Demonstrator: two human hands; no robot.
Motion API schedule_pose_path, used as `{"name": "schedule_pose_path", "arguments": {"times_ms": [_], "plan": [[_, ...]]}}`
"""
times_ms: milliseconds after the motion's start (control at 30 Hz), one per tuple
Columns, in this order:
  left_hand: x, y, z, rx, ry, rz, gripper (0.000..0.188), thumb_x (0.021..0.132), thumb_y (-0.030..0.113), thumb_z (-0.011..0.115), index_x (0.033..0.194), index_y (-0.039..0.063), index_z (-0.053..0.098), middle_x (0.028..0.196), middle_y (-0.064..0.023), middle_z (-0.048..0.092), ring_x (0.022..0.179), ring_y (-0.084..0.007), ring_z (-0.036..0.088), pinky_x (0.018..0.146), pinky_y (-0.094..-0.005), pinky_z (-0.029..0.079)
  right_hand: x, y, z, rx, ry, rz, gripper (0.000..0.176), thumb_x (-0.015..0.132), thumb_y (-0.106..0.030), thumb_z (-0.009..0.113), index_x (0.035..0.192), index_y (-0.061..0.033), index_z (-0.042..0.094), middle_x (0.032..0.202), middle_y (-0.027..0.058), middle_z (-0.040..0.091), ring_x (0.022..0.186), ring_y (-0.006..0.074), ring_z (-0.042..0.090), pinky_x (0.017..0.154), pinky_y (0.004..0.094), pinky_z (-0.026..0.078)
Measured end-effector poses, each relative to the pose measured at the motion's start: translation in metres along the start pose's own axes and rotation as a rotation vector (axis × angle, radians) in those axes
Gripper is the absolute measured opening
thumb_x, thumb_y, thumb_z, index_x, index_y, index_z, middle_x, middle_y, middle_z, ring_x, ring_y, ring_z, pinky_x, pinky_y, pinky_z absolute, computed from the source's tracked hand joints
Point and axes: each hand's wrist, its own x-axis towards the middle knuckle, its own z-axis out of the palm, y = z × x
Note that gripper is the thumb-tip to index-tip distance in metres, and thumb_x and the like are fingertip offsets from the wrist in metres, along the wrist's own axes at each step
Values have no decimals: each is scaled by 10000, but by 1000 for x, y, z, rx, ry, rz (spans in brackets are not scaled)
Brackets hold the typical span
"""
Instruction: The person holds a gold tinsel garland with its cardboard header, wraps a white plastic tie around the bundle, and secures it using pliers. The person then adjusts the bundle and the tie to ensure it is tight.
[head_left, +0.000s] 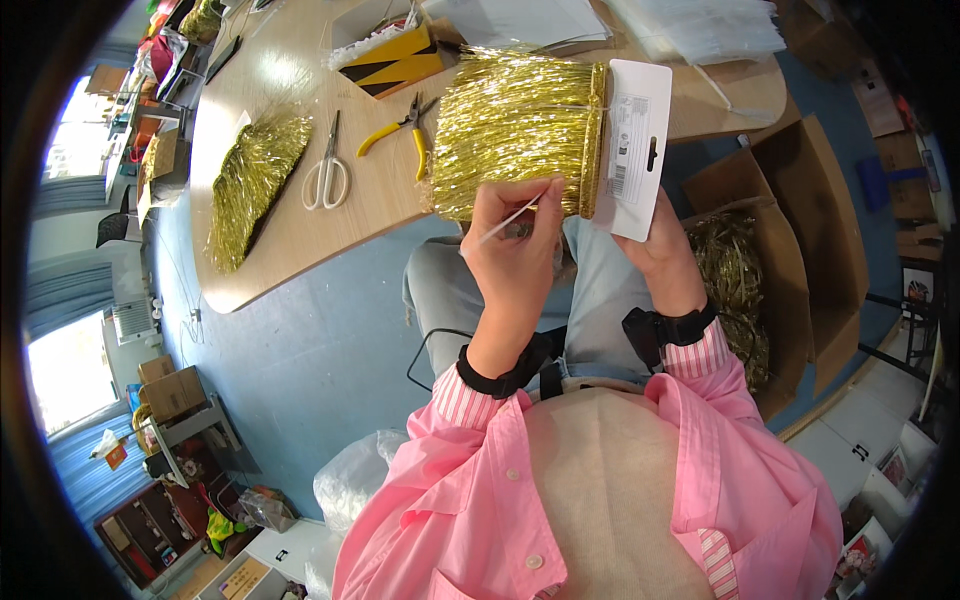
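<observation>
Pinched between the thumb and forefinger of my left hand (514, 247) is a thin white strip (510, 219). My right hand (656, 244) grips the lower edge of a white hang card (634, 150), which bears print and a slot; some of its fingers are hidden behind the card. A gold tinsel fringe (517, 127) lies along the card's left side, its strands spreading left over the table edge. Near the top, a thin pale tie crosses the fringe's braided header (596, 142). My left hand is just below the strands, partly overlapping them.
On the wooden table (285, 90) lie yellow-handled pliers (409, 135), white-handled scissors (328, 176) and another gold tinsel fringe (259, 180). A yellow-and-black box (394, 60) holds white pieces. Clear plastic bags (697, 30) lie at the back right. An open cardboard carton (787, 255) with tinsel stands at my right.
</observation>
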Motion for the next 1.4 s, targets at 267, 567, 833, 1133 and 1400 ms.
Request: {"name": "schedule_pose_path", "arguments": {"times_ms": [267,567,833,1133,1400], "plan": [[-2,-5,5,169,-30,102,131,910,49,767,937,0,649,927,-77,767,734,-55,662,618,-208,544,-3,0,-7,-22,-9,3,389,1034,-143,545,1388,18,533,1325,112,633,1171,209,641,1001,355,518],[-3,-7,4,274,-69,60,91,888,52,781,928,4,715,922,-75,758,743,-104,689,625,-239,571,-4,-1,-5,-2,4,5,368,1022,-120,553,1363,20,559,1289,115,655,1123,208,667,981,345,539],[-1,-10,7,347,-88,304,95,880,55,783,914,3,711,923,-87,757,790,-135,713,656,-280,599,-6,-4,-4,-10,-28,36,388,1001,-87,581,1374,14,547,1283,116,657,1125,214,667,974,358,546],[2,-9,0,-49,-105,-250,131,942,92,747,956,-23,686,867,-48,730,776,-65,661,712,-213,527,-4,-1,-1,-53,-31,17,415,1055,-210,530,1409,6,520,1316,108,642,1158,219,650,996,371,528],[-1,-10,1,-84,-153,-255,129,947,94,739,953,-16,672,852,-41,723,773,-67,662,714,-219,530,-7,2,-6,-99,-91,-50,450,1055,-246,537,1420,16,506,1348,117,625,1195,217,631,1023,378,512]]}}
